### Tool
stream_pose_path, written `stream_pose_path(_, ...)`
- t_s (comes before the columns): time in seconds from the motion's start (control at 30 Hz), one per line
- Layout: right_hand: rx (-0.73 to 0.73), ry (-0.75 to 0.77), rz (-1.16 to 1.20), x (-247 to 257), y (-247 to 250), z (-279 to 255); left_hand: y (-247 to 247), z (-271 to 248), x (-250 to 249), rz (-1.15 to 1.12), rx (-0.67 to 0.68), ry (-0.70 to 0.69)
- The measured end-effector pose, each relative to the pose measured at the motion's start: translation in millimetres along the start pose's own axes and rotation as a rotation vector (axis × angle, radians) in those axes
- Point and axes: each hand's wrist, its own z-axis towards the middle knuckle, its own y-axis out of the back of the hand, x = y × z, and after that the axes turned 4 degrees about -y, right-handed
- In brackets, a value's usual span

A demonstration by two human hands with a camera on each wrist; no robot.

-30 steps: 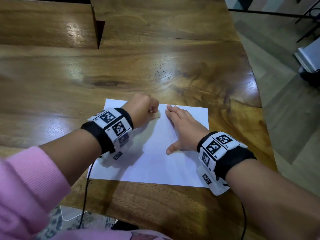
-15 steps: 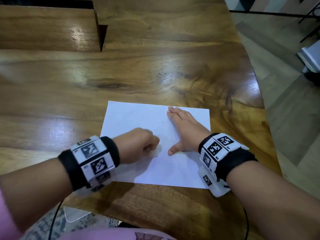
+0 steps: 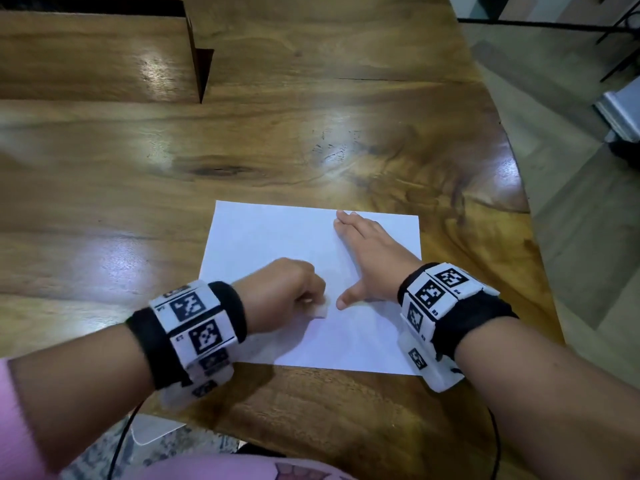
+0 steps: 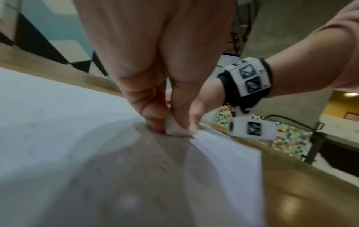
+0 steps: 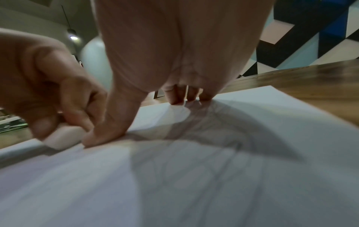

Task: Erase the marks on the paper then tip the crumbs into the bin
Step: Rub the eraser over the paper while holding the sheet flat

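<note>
I see left hand (image 3: 287, 292) pinching eraser (image 3: 320, 310) on paper (image 3: 263, 237); right hand (image 3: 370, 261) flat, fingers straight; glossy wooden table (image 3: 277, 143), grey floor (image 3: 571, 209) beyond

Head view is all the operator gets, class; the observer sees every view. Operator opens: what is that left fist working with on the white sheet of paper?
Observer: The left hand pinches a small white block eraser between thumb and fingers, its end pressed onto the white sheet of paper.
Operator: Is the right hand gripping the sheet's edge?
Observer: No. In the right wrist view the right hand lies open, its fingertips and thumb pressed flat on the sheet.
Operator: Any marks to erase?
Observer: Under that palm the right wrist view shows faint grey lines, possibly pencil; blur prevents certainty.
</note>
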Motion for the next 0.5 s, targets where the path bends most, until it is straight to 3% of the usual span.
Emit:
stream_pose_path(0.17,0.007,0.002,-0.046,0,-1,-3,32,43,17,0.053,-0.249,0.196)
stream_pose_path(0.23,0.017,0.005,-0.064,1,-1,-3,32,41,19,0.038,-0.243,0.218)
stream_pose_path(0.4,0.018,0.009,-0.068,0,-1,-4,3,-2,8,0.041,0.001,0.055)
stream_pose_path(0.5,0.015,0.004,-0.068,0,-1,-3,19,23,18,0.044,-0.185,0.131)
